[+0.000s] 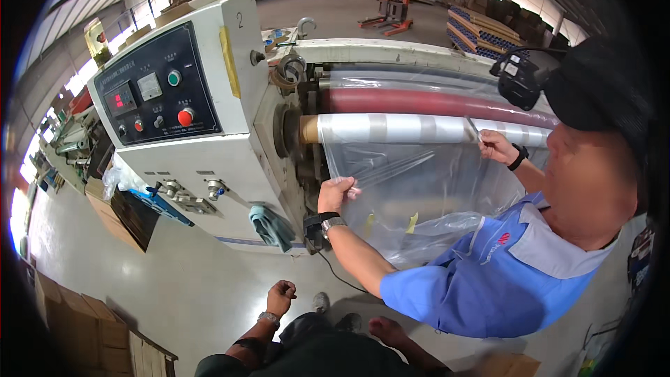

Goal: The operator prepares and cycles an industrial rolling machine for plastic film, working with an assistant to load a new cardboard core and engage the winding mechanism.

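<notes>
My left hand [280,297] hangs low over the grey floor with its fingers curled in and nothing in it; a watch sits on the wrist. My right hand [383,327] is at the lower middle, just under a co-worker's blue sleeve [447,286], and its fingers are hard to make out. Neither hand touches anything. In front of me the co-worker holds a sheet of clear plastic film [412,195]: one hand [336,194] grips its left edge, the other [497,146] is up at the film roll [419,128] on the machine.
The white machine has a dark control panel [157,91] with a red button, a red roller [433,102] above the film roll, and a teal rag [272,227] hanging at its base. Cardboard boxes [77,321] stand lower left. A red pallet stacker [391,0] and stacked goods are far behind.
</notes>
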